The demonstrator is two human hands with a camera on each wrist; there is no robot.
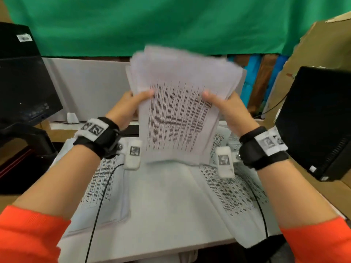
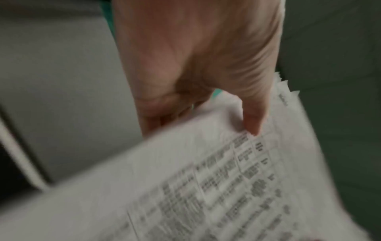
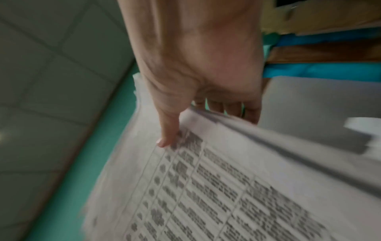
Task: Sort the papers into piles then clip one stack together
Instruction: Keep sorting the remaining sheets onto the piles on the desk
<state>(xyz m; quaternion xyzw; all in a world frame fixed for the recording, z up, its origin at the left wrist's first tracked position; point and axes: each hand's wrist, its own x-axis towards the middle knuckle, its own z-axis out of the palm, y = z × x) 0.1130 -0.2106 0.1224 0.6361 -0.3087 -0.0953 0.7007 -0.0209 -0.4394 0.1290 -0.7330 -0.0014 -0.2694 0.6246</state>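
Note:
A thick stack of printed papers (image 1: 180,103) stands almost upright above the white table (image 1: 167,209), its lower edge lifted off the surface. My left hand (image 1: 133,103) grips its left edge with the thumb on the front sheet. On the opposite edge my right hand (image 1: 222,105) grips the same way. In the left wrist view the left hand (image 2: 206,97) has its thumb on the stack of papers (image 2: 226,187). In the right wrist view the right hand (image 3: 198,91) pinches the stack of papers (image 3: 216,187), fingers behind. No clip is in view.
One pile of printed sheets (image 1: 102,188) lies flat on the table at the left, another pile (image 1: 235,194) at the right. A dark monitor (image 1: 24,82) stands at the far left, a black computer case (image 1: 315,118) at the right, a green cloth (image 1: 171,23) behind.

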